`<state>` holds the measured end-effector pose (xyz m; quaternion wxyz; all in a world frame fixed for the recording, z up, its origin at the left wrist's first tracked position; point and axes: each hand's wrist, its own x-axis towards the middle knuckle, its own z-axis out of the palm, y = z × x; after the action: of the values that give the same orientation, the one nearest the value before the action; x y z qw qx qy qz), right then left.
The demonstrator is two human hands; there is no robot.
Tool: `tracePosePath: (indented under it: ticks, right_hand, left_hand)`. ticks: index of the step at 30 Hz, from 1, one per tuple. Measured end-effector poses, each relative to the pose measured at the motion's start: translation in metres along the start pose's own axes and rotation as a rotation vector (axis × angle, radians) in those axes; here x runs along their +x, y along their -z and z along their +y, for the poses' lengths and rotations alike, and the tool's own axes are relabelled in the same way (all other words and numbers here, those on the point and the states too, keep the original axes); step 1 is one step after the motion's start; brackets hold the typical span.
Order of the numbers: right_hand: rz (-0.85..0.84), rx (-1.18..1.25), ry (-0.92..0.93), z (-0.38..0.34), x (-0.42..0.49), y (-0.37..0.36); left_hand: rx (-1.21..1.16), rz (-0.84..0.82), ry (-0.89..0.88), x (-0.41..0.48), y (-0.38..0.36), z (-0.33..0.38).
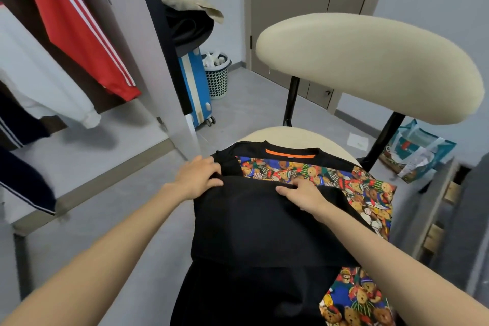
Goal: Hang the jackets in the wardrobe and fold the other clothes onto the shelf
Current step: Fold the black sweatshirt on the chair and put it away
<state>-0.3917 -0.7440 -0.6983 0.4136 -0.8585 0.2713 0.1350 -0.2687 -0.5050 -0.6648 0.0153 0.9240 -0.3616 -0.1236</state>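
A black top (259,219) with an orange neck label and a bright teddy-bear print lies on the cream seat of a chair (285,135). Its black lower part is folded up over the print. My left hand (198,174) grips the folded edge at the left side of the garment. My right hand (301,190) pinches the same fold edge near the middle. In the open wardrobe at the left hang a red jacket with white stripes (79,34), a white garment (39,79) and a dark navy one (23,180).
The chair's cream backrest (370,66) curves behind the seat. A blue suitcase (195,87) and a mesh bin (217,74) stand by the wall, with clothes heaped on top of the case. A teal shopping bag (415,151) sits on the floor at the right, beside grey furniture.
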Motion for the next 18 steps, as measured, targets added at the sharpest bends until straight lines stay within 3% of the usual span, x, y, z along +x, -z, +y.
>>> tracePosePath:
  ticks: [3,6,9,13,16,18]
  right_hand:
    - [-0.045,0.258,0.033,-0.006,-0.008,0.014]
    - [-0.086,0.345,0.091,-0.015,-0.011,0.023]
    - [0.054,0.345,0.108,-0.022,-0.002,0.026]
    - [0.297,0.096,0.035,-0.024,0.015,0.024]
    - [0.267,-0.022,0.114,-0.01,0.018,0.016]
    - [0.163,-0.141,0.117,0.007,0.019,0.007]
  left_hand:
    - [-0.411,0.086,0.071,-0.004,0.027,-0.01]
    - [-0.747,0.124,0.197,0.0,0.051,-0.018]
    - [-0.714,0.25,0.206,0.02,0.056,-0.013]
    - [-0.511,0.483,0.239,0.053,0.042,0.009]
    - [-0.538,0.568,0.314,0.062,0.017,0.034]
    - [-0.33,0.553,0.211,0.057,-0.009,0.058]
